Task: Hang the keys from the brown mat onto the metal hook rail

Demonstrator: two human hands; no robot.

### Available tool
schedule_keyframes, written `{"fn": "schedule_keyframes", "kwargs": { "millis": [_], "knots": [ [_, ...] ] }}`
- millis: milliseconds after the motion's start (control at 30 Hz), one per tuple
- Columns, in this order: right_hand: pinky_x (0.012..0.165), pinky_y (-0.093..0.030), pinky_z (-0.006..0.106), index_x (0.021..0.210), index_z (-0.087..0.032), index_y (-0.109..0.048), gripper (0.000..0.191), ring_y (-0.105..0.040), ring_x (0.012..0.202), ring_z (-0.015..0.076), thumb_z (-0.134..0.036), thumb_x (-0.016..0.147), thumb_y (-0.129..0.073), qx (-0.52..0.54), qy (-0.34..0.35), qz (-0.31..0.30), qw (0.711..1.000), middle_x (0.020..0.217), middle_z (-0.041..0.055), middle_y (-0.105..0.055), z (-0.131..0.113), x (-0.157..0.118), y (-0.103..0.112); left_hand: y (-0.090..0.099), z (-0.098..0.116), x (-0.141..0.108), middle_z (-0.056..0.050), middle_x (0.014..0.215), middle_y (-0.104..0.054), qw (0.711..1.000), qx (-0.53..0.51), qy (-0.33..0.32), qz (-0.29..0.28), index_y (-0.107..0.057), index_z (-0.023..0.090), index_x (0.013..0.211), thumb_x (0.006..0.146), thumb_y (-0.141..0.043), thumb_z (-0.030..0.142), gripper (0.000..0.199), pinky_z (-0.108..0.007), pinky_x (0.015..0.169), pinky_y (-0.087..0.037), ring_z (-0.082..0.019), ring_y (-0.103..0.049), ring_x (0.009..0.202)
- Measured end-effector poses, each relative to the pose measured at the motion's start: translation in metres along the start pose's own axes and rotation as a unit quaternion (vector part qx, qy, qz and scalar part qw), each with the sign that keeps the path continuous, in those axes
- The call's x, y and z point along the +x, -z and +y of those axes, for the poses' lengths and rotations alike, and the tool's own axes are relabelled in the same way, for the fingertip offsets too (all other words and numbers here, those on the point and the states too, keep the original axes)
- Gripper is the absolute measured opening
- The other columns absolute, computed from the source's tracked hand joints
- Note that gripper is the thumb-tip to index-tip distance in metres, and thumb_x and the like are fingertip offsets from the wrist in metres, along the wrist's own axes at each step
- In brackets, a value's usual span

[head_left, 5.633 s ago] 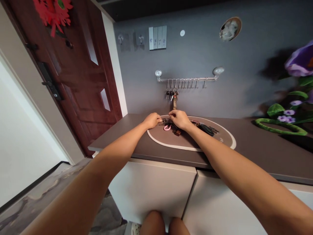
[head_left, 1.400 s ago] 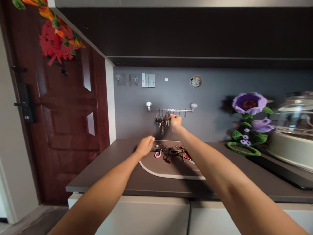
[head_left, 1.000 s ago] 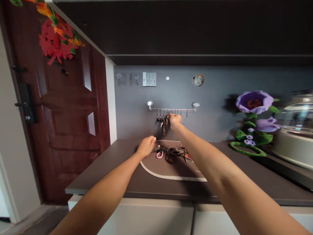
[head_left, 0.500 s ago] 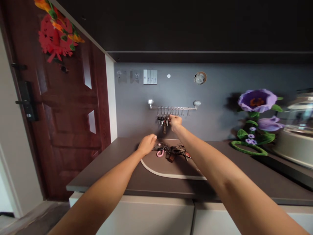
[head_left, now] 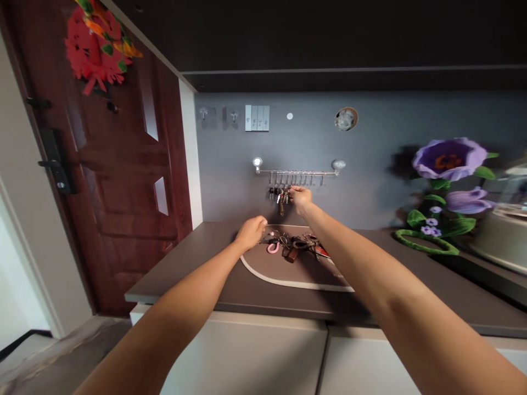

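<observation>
A clear hook rail is fixed to the grey back wall, with several keys hanging from its left hooks. My right hand is closed at the right end of this row, its thumb and fingertips pinching keys just below the hooks. Lower down, my left hand hovers over or rests at the left edge of a brown mat with a pale border. Its fingers are curled, and whatever they hold is hidden. Beside it on the mat lies a pile of keys and key fobs, including a pink loop.
Purple plush flowers and a glass-topped appliance stand on the counter at the right. A dark shelf overhangs the rail. At the left is a brown door with a red decoration.
The view has shifted slightly, so the wall and counter appear higher. Both hands keep nearly the same places relative to the rail and mat.
</observation>
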State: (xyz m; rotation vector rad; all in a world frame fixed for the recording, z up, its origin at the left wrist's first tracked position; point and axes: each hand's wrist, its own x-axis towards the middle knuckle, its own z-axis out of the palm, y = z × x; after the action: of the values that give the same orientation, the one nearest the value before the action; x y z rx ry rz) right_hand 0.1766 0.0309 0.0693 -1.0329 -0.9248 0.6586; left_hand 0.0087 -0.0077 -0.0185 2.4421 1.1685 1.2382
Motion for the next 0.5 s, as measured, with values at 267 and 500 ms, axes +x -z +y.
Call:
{"fn": "schedule_keyframes", "kwargs": {
  "millis": [267, 500],
  "knots": [
    [0.043, -0.036, 0.014, 0.076, -0.013, -0.054, 0.015, -0.045, 0.045, 0.0037, -0.001, 0.070, -0.049, -0.007, -0.035, -0.041, 0.999, 0.058, -0.0023, -0.054, -0.003, -0.005, 0.007, -0.002, -0.004, 0.000, -0.002, 0.075, -0.060, 1.000, 0.016, -0.012, -0.010, -0.056, 0.018, 0.085, 0.081, -0.037, 0.021, 0.020, -0.023, 0.064, -0.038, -0.013, -0.052, 0.069],
    [0.050, -0.043, 0.016, 0.078, -0.013, -0.052, 0.013, -0.050, 0.052, 0.0044, -0.002, 0.072, -0.048, -0.014, -0.065, -0.071, 0.995, 0.065, -0.0002, -0.055, 0.002, -0.021, 0.018, -0.002, -0.002, -0.001, -0.005, 0.088, -0.060, 0.998, 0.037, -0.029, -0.037, -0.058, 0.017, 0.094, 0.079, -0.041, 0.019, 0.023, -0.026, 0.074, -0.040, -0.015, -0.053, 0.082]
  ]
}}
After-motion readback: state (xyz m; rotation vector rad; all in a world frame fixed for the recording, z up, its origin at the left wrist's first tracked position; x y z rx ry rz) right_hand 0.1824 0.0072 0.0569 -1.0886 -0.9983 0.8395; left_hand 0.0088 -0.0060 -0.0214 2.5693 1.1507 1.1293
